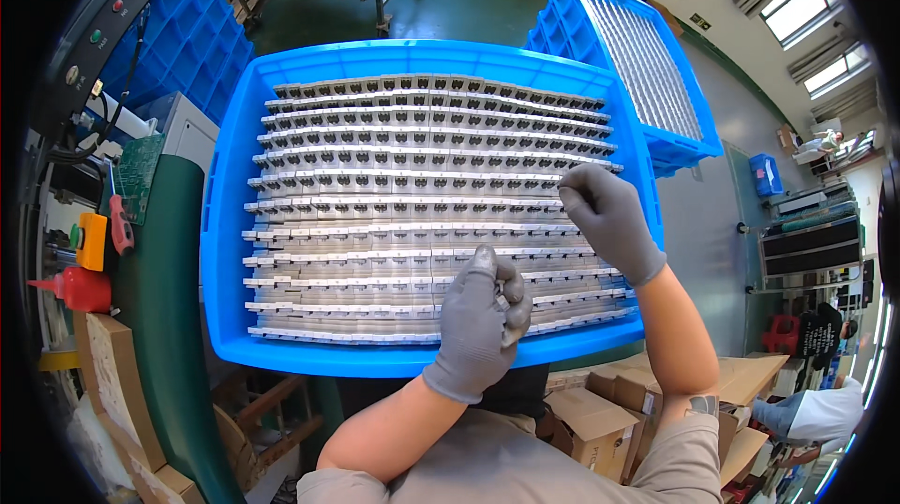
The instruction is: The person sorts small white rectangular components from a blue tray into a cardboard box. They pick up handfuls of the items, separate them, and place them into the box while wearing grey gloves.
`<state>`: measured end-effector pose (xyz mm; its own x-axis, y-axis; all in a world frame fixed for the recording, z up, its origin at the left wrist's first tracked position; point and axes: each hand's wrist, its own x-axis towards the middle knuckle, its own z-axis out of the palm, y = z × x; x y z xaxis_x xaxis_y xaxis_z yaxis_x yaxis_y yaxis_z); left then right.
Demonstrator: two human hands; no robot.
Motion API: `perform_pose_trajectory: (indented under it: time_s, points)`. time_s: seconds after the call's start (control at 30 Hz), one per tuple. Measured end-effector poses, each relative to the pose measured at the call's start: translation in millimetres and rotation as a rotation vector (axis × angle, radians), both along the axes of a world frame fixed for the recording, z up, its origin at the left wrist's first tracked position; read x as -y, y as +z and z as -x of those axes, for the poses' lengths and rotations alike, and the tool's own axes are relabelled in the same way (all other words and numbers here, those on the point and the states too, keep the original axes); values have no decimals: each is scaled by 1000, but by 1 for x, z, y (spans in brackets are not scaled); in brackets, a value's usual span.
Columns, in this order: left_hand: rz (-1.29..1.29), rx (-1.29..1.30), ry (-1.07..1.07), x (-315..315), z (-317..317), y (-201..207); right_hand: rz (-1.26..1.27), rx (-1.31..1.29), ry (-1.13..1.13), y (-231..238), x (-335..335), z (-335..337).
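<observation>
A large blue plastic crate (422, 354) stands before me. Tight rows of small white rectangular parts (356, 223) fill it, and the far rows carry black pieces on top. My left hand (478, 316), in a grey glove, is over the near rows just right of the middle. Its fingers are curled in with the thumb pointing up; whatever they may hold cannot be made out. My right hand (609, 213), gloved too, is above the right end of the middle rows. Its thumb and fingers are pinched together, and anything between them is hidden.
Another blue crate (647, 63) of similar parts stands at the far right. To the left, a green-covered bench (169, 316) bears a screwdriver (122, 223), a circuit board (139, 176) and a red bottle (80, 288). Cardboard boxes (591, 424) stand at the lower right; people are farther off.
</observation>
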<state>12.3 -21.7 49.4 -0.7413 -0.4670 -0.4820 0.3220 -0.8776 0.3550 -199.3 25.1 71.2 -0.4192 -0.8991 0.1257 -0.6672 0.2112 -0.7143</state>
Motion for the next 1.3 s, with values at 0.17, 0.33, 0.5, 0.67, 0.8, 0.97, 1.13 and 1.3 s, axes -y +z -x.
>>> perform_pose_trajectory:
  time_s: [0.17,0.33,0.5,0.67,0.8,0.97,1.13,1.3]
  points:
    - [-31,-36,8,1,-1,1,63,-342,165,-25,3,13]
    - [-32,-42,9,1,-3,-1,-104,-441,167,-17,5,5]
    - [-28,-51,1,1,-3,-1,-130,-459,166,-22,6,4]
    - [-2,-71,-1,1,-3,-2,-108,-512,137,-21,6,2]
    - [-59,-96,16,1,-3,-4,-53,-520,157,-11,2,2]
    - [-173,-137,33,1,-3,-7,-14,-461,211,-12,-2,2]
    - [-123,-76,42,3,-4,-3,64,-50,253,30,-2,-44]
    - [6,-138,-44,1,-8,-16,-14,-189,416,46,2,-68]
